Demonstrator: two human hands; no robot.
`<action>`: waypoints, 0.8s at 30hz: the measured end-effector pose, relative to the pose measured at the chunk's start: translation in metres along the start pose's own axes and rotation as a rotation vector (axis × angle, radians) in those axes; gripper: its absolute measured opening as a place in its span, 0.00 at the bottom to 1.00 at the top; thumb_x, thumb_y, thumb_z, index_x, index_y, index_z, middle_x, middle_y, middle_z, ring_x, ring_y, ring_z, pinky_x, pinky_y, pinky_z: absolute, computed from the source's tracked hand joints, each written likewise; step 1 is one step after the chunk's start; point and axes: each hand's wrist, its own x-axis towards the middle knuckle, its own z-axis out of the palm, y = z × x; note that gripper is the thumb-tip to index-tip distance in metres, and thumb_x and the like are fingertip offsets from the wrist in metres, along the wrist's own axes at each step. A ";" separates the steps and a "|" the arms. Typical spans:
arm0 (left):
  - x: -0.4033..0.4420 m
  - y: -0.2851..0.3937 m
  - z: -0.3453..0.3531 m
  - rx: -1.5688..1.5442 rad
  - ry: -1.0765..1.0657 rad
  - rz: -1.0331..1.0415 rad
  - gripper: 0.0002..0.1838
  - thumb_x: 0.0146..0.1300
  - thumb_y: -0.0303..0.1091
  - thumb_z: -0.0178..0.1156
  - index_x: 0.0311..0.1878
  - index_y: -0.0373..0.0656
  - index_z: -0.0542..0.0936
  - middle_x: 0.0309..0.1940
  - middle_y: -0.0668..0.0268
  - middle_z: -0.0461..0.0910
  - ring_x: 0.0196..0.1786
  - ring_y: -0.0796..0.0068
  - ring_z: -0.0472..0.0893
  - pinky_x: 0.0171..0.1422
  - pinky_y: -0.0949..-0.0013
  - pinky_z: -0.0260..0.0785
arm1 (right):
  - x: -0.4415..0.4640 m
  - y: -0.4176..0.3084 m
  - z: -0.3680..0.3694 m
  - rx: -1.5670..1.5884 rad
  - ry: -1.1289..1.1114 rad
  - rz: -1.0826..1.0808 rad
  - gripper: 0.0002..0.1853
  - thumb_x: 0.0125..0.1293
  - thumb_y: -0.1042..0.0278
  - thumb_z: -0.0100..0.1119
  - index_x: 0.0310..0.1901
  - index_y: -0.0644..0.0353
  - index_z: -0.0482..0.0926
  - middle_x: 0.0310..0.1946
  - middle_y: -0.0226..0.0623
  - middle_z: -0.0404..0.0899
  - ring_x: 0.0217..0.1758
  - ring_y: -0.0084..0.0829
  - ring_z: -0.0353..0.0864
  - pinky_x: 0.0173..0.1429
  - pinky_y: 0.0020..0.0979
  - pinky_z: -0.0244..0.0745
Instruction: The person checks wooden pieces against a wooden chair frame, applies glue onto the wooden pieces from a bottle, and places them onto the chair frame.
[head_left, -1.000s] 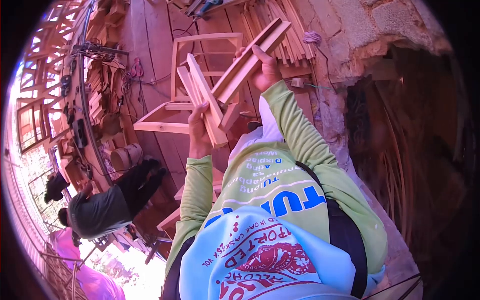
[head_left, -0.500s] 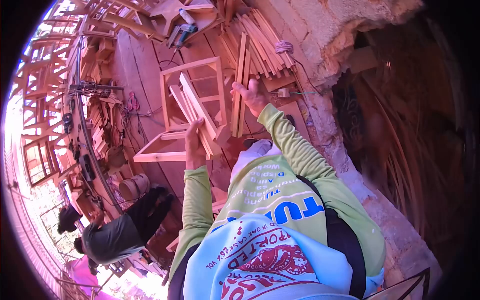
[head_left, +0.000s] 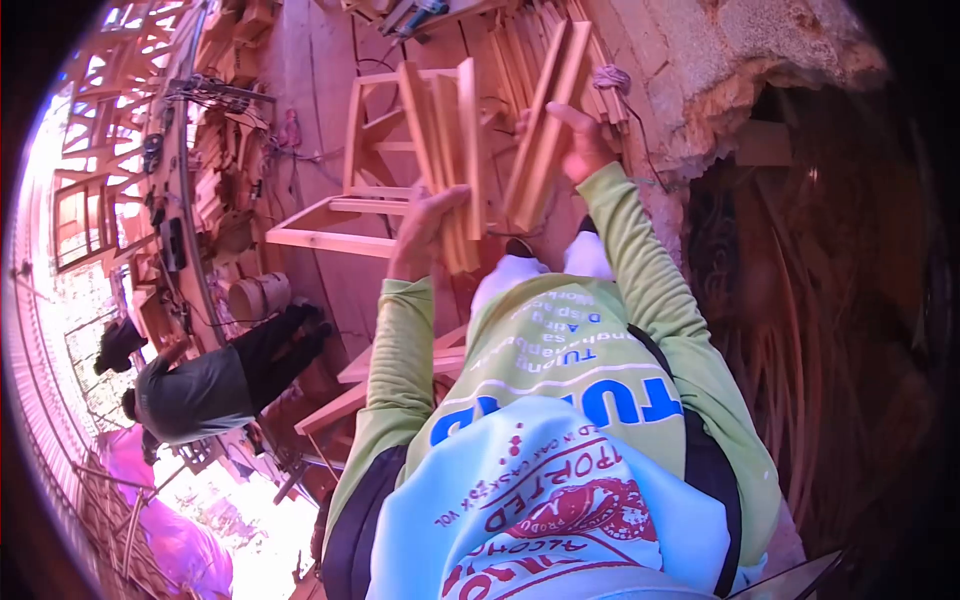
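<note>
My left hand point(head_left: 425, 228) is wrapped round a bundle of wooden strips point(head_left: 436, 150), held upright and slightly fanned apart at the far end. In my right hand point(head_left: 583, 142) are wooden strips point(head_left: 547, 125) lying side by side, tilted away to the right, with the thumb over the near face. A narrow gap separates the two bundles. Just beyond my left hand stands a wooden frame point(head_left: 352, 150), shaped like a chair or stool frame, partly hidden by the strips. Both of my feet show below the strips.
More loose strips point(head_left: 508, 75) lie on the floor ahead, near a coil of rope point(head_left: 611, 78). A power tool point(head_left: 430, 10) rests at the top. Another person point(head_left: 195, 395) bends over at the left, near a bucket point(head_left: 260, 298). Broken masonry point(head_left: 730, 60) edges the right.
Both hands have moved up and right in view with their strips. The left bundle now stands more upright, while the right one leans further right. The co-worker remains bent over.
</note>
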 end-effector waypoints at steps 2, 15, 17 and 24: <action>0.006 0.000 -0.006 0.038 -0.009 -0.009 0.23 0.66 0.25 0.70 0.62 0.33 0.78 0.43 0.61 0.88 0.38 0.71 0.90 0.43 0.67 0.88 | -0.008 0.002 0.012 0.001 0.119 -0.055 0.19 0.71 0.57 0.72 0.52 0.63 0.80 0.43 0.43 0.85 0.48 0.41 0.88 0.59 0.48 0.84; 0.021 0.014 0.006 0.080 -0.179 -0.099 0.27 0.63 0.25 0.75 0.64 0.33 0.77 0.50 0.60 0.85 0.49 0.70 0.88 0.55 0.64 0.85 | -0.036 -0.003 -0.001 -0.098 0.331 -0.115 0.16 0.66 0.59 0.77 0.45 0.53 0.78 0.34 0.30 0.78 0.32 0.29 0.80 0.40 0.37 0.80; 0.025 0.012 0.015 0.086 -0.195 -0.079 0.26 0.63 0.25 0.75 0.63 0.33 0.78 0.48 0.61 0.86 0.46 0.71 0.89 0.52 0.64 0.86 | -0.043 -0.010 -0.002 0.003 0.224 -0.088 0.15 0.67 0.60 0.76 0.46 0.53 0.77 0.34 0.29 0.77 0.32 0.28 0.79 0.41 0.36 0.79; 0.039 0.006 0.040 -0.046 -0.208 -0.122 0.21 0.64 0.30 0.75 0.57 0.34 0.80 0.40 0.64 0.88 0.34 0.73 0.89 0.40 0.67 0.86 | -0.057 -0.029 -0.019 0.027 0.149 -0.063 0.15 0.69 0.61 0.74 0.48 0.55 0.77 0.37 0.32 0.78 0.37 0.28 0.80 0.48 0.38 0.80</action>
